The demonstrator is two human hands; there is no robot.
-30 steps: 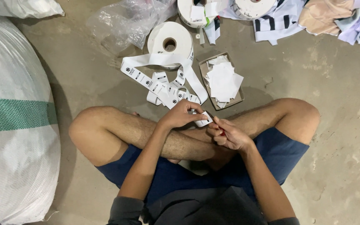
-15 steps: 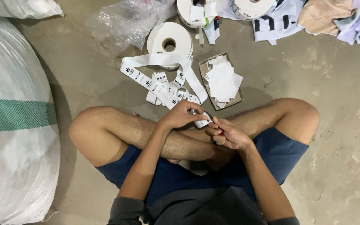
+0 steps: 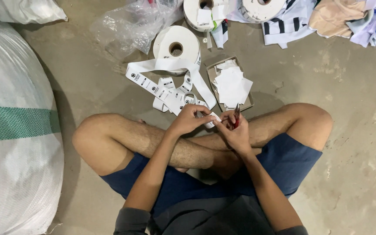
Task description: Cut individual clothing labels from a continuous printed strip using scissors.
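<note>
I sit cross-legged on a concrete floor. My left hand [image 3: 191, 119] pinches the end of a white label strip [image 3: 166, 91] that unwinds from a white roll [image 3: 177, 45] lying flat ahead of me. My right hand [image 3: 236, 132] is closed around red-handled scissors [image 3: 236, 114], their blades pointing up beside the strip's end. Both hands meet just above my shins. Right behind them a shallow cardboard tray [image 3: 213, 74] holds a pile of cut white labels [image 3: 232, 85].
A large white woven sack with a green band [image 3: 16, 130] fills the left side. A crumpled clear plastic bag [image 3: 129, 26], two more label rolls [image 3: 203, 13] and a heap of striped and coloured garments [image 3: 327, 17] lie along the far edge.
The right hand has turned slightly, so the red scissors now stand upright beside the strip's end. The left hand stays on the strip.
</note>
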